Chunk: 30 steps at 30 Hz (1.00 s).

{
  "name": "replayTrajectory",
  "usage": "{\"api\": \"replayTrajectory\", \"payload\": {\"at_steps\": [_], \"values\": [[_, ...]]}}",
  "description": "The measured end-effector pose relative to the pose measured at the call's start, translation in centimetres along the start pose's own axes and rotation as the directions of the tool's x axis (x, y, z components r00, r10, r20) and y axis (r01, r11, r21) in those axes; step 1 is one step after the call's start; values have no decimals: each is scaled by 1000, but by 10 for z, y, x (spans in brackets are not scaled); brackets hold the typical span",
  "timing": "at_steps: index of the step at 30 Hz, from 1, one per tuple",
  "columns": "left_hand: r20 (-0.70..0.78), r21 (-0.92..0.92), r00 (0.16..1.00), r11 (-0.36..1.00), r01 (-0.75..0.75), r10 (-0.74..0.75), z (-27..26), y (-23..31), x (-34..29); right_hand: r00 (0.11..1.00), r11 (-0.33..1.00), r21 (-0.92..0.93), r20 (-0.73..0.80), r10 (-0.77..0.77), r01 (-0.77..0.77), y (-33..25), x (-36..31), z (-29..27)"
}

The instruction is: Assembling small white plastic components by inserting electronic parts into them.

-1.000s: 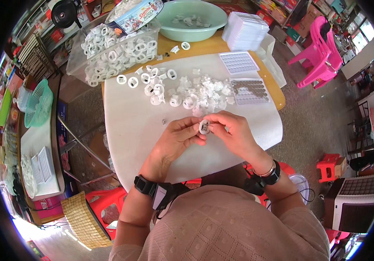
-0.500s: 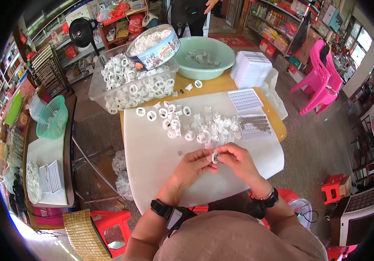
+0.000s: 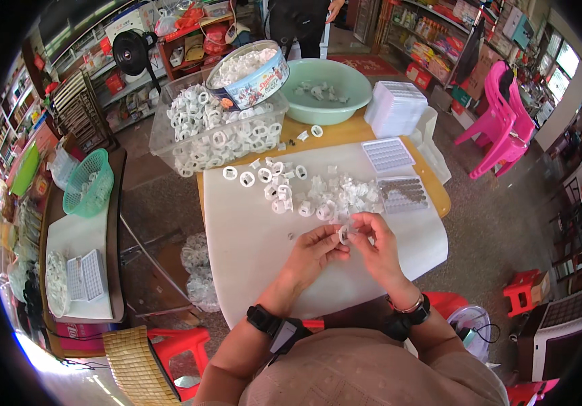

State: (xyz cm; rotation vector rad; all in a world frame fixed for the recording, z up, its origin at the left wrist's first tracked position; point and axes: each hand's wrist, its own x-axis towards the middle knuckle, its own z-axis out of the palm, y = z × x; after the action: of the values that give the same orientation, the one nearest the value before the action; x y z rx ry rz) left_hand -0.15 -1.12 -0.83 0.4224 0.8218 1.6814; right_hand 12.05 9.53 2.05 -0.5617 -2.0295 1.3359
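Observation:
Over the near part of the white-covered table [image 3: 254,250], my left hand [image 3: 317,254] pinches a small white ring-shaped plastic part [image 3: 344,235] between thumb and fingers. My right hand [image 3: 376,245] meets it from the right, thumb and forefinger closed at the ring's edge; a pale bit shows there, too small to make out. Just beyond my hands lies a pile of small translucent plastic pieces [image 3: 355,194]. Left of that pile are several loose white ring parts [image 3: 279,191], some with dark centres. A tiny metallic bit [image 3: 291,236] rests left of my hands.
Two trays of small round parts, one white [image 3: 388,155] and one greyish [image 3: 404,195], lie at the right. Behind stand a clear bin [image 3: 169,145] of white parts with a round tub [image 3: 254,84] on it, a green basin [image 3: 331,111] and a white stack [image 3: 396,109].
Both hands have shifted slightly within the view, still together at the ring part. My right fingers have lifted a little and a pale bit shows between them. The whole view has shifted slightly.

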Motion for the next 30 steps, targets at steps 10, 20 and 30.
{"api": "replayTrajectory", "payload": {"at_steps": [10, 20, 30], "values": [[1, -107, 997, 991, -80, 81, -2, -2, 0, 935, 902, -279, -30, -352, 331, -1, -5, 9], [-13, -2, 996, 996, -93, 93, -7, -9, 2, 880, 810, -367, 61, -471, 458, 2, -11, 7], [-20, -111, 979, 973, -203, 202, -7, 3, -7, 989, 994, 50, 102, -104, 100, -8, 25, -18]]}}
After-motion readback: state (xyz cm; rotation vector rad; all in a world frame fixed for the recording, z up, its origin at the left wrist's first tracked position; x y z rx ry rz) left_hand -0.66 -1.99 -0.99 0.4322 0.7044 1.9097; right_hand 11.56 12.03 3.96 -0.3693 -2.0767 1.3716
